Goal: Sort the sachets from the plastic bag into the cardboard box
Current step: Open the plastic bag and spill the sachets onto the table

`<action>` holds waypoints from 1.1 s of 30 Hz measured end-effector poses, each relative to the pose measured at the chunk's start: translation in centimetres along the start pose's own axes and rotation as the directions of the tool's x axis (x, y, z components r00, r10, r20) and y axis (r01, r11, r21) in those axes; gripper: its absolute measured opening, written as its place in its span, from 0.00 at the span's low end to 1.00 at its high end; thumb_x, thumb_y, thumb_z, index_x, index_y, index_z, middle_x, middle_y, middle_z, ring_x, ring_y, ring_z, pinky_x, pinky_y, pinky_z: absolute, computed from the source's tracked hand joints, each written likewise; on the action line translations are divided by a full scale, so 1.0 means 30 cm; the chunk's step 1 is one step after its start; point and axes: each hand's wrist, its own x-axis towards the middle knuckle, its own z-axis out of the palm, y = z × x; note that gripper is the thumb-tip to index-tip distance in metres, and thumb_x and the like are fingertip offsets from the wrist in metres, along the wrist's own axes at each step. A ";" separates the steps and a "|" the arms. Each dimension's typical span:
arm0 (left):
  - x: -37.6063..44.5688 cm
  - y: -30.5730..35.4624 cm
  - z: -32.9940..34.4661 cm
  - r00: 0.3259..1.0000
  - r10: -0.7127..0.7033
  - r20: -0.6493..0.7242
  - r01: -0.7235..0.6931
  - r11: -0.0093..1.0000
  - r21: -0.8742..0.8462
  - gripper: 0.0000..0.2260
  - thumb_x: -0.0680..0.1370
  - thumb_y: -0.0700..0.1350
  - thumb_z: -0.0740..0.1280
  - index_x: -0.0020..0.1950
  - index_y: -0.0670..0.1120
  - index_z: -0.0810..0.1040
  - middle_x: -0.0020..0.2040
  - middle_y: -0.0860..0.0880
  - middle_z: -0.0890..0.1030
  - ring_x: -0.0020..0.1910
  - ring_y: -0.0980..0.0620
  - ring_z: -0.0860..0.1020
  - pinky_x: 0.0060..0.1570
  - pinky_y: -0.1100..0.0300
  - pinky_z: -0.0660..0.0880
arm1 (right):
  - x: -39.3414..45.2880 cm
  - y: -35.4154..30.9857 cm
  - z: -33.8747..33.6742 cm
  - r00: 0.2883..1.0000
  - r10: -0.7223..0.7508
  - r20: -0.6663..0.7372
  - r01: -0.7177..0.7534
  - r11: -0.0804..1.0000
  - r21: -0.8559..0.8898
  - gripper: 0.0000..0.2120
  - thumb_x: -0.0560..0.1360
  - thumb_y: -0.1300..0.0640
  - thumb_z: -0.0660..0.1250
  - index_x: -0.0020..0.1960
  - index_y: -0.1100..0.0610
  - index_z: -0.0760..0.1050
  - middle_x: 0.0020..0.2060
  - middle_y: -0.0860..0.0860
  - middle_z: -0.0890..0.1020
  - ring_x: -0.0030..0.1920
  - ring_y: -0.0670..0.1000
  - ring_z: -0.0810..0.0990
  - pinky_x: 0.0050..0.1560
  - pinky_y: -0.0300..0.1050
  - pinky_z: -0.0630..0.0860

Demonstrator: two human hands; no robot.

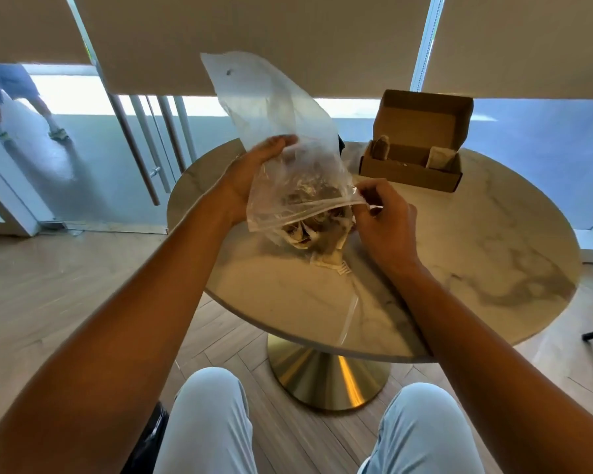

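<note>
A clear plastic bag [281,131] is held tilted above the round marble table [476,241], its zip mouth facing down toward me. My left hand [254,169] grips the bag's side from the left. My right hand [384,210] pinches the right end of the bag's mouth. Several brownish sachets [315,230] bunch at the mouth, and some spill onto the table. The open cardboard box [411,172] stands at the table's far right with its lid up, two sachets [439,157] upright inside it.
The table has a brass pedestal base [329,374] on a wooden floor. My knees in light trousers [213,422] are below the table's near edge. Behind are blinds and glass doors; a person's legs [24,107] show outside at far left.
</note>
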 end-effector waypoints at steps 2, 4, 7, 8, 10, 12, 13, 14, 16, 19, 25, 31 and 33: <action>0.003 -0.017 -0.002 0.997 -0.050 -0.054 0.053 0.996 0.065 0.11 0.80 0.49 0.68 0.60 0.46 0.81 0.50 0.47 0.85 0.46 0.49 0.85 0.39 0.57 0.81 | 0.001 0.016 -0.001 0.998 0.022 0.052 -0.019 0.999 -0.046 0.06 0.80 0.59 0.69 0.56 0.55 0.81 0.48 0.47 0.84 0.47 0.42 0.80 0.48 0.30 0.77; 0.018 -0.053 -0.040 0.989 -0.117 -0.091 0.121 0.992 0.042 0.17 0.78 0.49 0.72 0.64 0.44 0.80 0.53 0.45 0.86 0.48 0.47 0.85 0.43 0.56 0.82 | 0.003 0.025 -0.008 0.997 0.049 0.062 -0.045 0.998 -0.051 0.07 0.80 0.57 0.69 0.57 0.54 0.82 0.49 0.46 0.84 0.48 0.41 0.81 0.48 0.27 0.75; 0.031 -0.082 -0.116 0.966 -0.133 -0.222 0.122 0.991 -0.061 0.25 0.75 0.51 0.76 0.69 0.43 0.77 0.62 0.41 0.82 0.55 0.43 0.84 0.46 0.52 0.82 | -0.001 0.013 -0.011 0.996 0.076 0.051 -0.076 0.997 0.009 0.09 0.80 0.51 0.70 0.58 0.53 0.81 0.50 0.43 0.84 0.50 0.40 0.82 0.48 0.29 0.77; 0.032 -0.086 -0.135 0.951 -0.104 -0.291 0.095 0.994 -0.046 0.29 0.72 0.52 0.78 0.69 0.44 0.75 0.62 0.41 0.82 0.54 0.43 0.84 0.46 0.52 0.82 | -0.001 0.009 -0.008 0.996 0.071 0.056 -0.072 0.997 0.010 0.09 0.80 0.50 0.70 0.58 0.52 0.81 0.50 0.43 0.84 0.50 0.41 0.82 0.48 0.31 0.78; 0.022 -0.088 -0.153 0.885 0.014 -0.465 0.058 0.989 0.140 0.40 0.65 0.55 0.81 0.71 0.48 0.67 0.65 0.44 0.78 0.57 0.46 0.82 0.52 0.51 0.82 | -0.001 0.007 -0.002 0.996 0.056 0.070 -0.056 0.998 -0.010 0.08 0.80 0.50 0.71 0.56 0.52 0.80 0.50 0.44 0.84 0.50 0.42 0.83 0.48 0.33 0.79; 0.002 -0.087 -0.163 0.764 0.245 -0.597 0.053 0.898 0.436 0.41 0.66 0.55 0.81 0.71 0.51 0.61 0.70 0.45 0.70 0.63 0.47 0.74 0.60 0.53 0.77 | 0.001 0.011 -0.001 0.996 0.042 0.076 -0.041 0.999 -0.026 0.07 0.80 0.51 0.71 0.56 0.52 0.80 0.50 0.44 0.84 0.50 0.43 0.83 0.48 0.35 0.79; -0.015 -0.081 -0.164 0.705 0.401 -0.585 0.029 0.808 0.588 0.39 0.67 0.53 0.81 0.70 0.50 0.62 0.71 0.44 0.67 0.66 0.46 0.71 0.63 0.54 0.74 | 0.002 0.015 -0.001 0.996 0.036 0.085 -0.033 0.999 -0.035 0.08 0.80 0.50 0.71 0.56 0.52 0.80 0.51 0.44 0.84 0.50 0.43 0.82 0.48 0.35 0.79; -0.035 -0.071 -0.169 0.657 0.568 -0.496 -0.019 0.670 0.742 0.36 0.68 0.51 0.80 0.70 0.48 0.64 0.70 0.42 0.67 0.67 0.45 0.69 0.64 0.55 0.71 | 0.000 0.017 -0.001 0.995 0.025 0.099 -0.020 0.999 -0.047 0.08 0.80 0.50 0.71 0.56 0.51 0.80 0.51 0.44 0.83 0.50 0.43 0.82 0.48 0.34 0.78; -0.067 -0.039 -0.174 0.652 0.752 -0.094 -0.178 0.272 0.946 0.27 0.71 0.47 0.79 0.66 0.47 0.72 0.65 0.42 0.72 0.62 0.45 0.71 0.62 0.55 0.70 | -0.003 0.017 0.000 0.991 -0.004 0.135 0.014 0.997 -0.073 0.07 0.80 0.50 0.71 0.56 0.50 0.81 0.52 0.45 0.83 0.50 0.43 0.82 0.48 0.30 0.76; -0.074 0.004 -0.170 0.833 0.376 0.407 -0.470 0.092 0.878 0.13 0.77 0.40 0.72 0.59 0.53 0.78 0.55 0.52 0.77 0.51 0.60 0.75 0.55 0.56 0.76 | -0.004 0.014 0.001 0.983 -0.022 0.181 0.042 0.994 -0.104 0.07 0.80 0.52 0.71 0.57 0.49 0.82 0.53 0.45 0.84 0.51 0.42 0.81 0.47 0.29 0.74; -0.059 -0.063 -0.056 0.860 0.160 0.484 -0.506 0.151 0.849 0.27 0.76 0.68 0.65 0.72 0.60 0.69 0.71 0.57 0.71 0.67 0.56 0.70 0.65 0.55 0.70 | -0.005 0.011 -0.033 0.975 -0.010 0.222 0.040 0.991 -0.131 0.09 0.80 0.53 0.70 0.59 0.50 0.83 0.53 0.44 0.84 0.52 0.42 0.82 0.50 0.30 0.76; -0.056 -0.079 -0.034 0.919 0.018 0.394 -0.391 0.164 0.906 0.27 0.79 0.64 0.62 0.76 0.58 0.67 0.78 0.54 0.64 0.74 0.50 0.67 0.71 0.49 0.68 | 0.026 0.047 -0.078 0.980 -0.007 0.200 0.045 0.981 -0.188 0.09 0.79 0.57 0.72 0.58 0.55 0.83 0.51 0.49 0.86 0.49 0.45 0.83 0.53 0.34 0.79; -0.061 -0.069 -0.018 0.943 0.064 0.325 -0.331 0.187 0.925 0.19 0.84 0.57 0.58 0.73 0.55 0.72 0.76 0.50 0.70 0.72 0.47 0.70 0.69 0.50 0.68 | 0.032 0.047 -0.077 0.980 -0.049 0.190 0.085 0.979 -0.185 0.08 0.79 0.57 0.72 0.57 0.57 0.84 0.49 0.50 0.86 0.47 0.45 0.83 0.52 0.35 0.80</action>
